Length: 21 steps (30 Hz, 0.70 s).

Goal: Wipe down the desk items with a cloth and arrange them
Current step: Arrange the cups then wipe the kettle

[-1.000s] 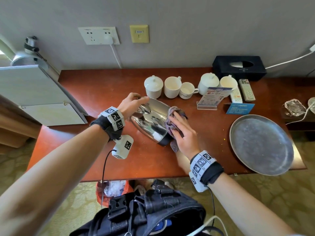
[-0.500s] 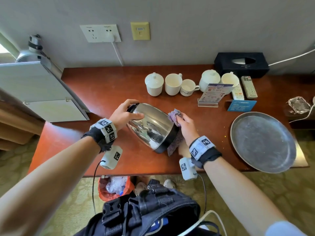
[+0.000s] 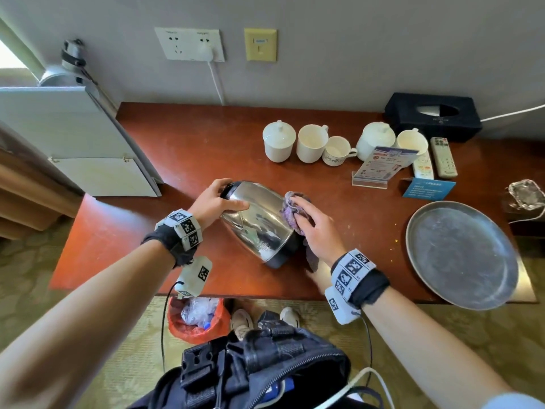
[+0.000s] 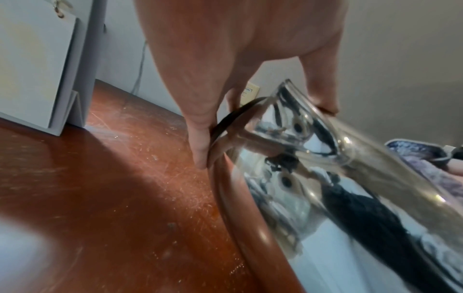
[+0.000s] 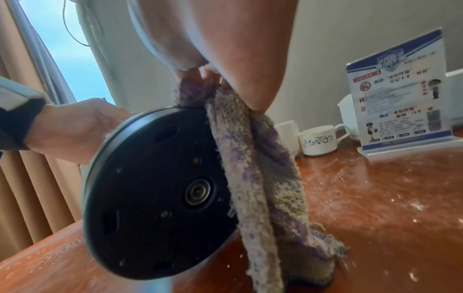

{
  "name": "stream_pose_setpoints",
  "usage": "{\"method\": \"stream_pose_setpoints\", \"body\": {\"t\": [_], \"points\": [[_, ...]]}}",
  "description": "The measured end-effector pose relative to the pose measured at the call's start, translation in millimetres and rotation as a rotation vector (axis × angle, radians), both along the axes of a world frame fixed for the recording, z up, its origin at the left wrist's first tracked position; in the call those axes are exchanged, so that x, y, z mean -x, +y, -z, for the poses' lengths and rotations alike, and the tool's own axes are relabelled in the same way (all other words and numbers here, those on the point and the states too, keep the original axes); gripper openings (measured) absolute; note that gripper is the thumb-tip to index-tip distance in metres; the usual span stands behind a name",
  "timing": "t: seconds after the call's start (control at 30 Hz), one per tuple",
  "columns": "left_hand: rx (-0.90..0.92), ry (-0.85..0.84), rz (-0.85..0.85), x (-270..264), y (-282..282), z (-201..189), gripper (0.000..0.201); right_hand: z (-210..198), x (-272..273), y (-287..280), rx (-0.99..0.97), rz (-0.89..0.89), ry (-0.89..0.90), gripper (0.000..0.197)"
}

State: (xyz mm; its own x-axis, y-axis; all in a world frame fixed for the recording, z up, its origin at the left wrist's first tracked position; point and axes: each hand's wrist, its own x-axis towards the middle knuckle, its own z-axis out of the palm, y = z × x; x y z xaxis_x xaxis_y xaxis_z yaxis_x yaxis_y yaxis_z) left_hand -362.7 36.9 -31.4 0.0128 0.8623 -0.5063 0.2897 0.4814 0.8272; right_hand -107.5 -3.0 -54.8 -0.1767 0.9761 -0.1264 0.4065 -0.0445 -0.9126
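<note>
Shiny steel electric kettle (image 3: 259,219) tilted on red-brown worktop (image 3: 182,149). Left hand (image 3: 216,202) grips its top; right hand (image 3: 317,228), fingers flatter than before, presses purple terry cloth (image 3: 292,212) further up its side. Wiping continues.

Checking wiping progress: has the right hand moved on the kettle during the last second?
Yes. The right hand with the cloth slid up the kettle, toward the cups.

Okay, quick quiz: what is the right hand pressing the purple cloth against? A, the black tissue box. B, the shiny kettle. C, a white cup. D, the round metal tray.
B: the right hand holds the cloth against the side of the tilted kettle, which the left hand steadies.
</note>
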Motion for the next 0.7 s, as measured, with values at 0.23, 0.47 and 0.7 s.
{"method": "stream_pose_setpoints", "body": {"t": [0.23, 0.47, 0.7], "points": [[0.062, 0.083, 0.066, 2, 9, 0, 0.103, 8, 1, 9, 0.099, 0.081, 0.065, 0.037], [0.071, 0.14, 0.086, -2, 14, -11, 0.096, -9, 14, 29, 0.132, 0.061, 0.024, 0.037], [-0.045, 0.241, 0.233, -24, 20, -17, 0.11, -34, 28, 56, -0.029, -0.085, -0.032, 0.037]]}}
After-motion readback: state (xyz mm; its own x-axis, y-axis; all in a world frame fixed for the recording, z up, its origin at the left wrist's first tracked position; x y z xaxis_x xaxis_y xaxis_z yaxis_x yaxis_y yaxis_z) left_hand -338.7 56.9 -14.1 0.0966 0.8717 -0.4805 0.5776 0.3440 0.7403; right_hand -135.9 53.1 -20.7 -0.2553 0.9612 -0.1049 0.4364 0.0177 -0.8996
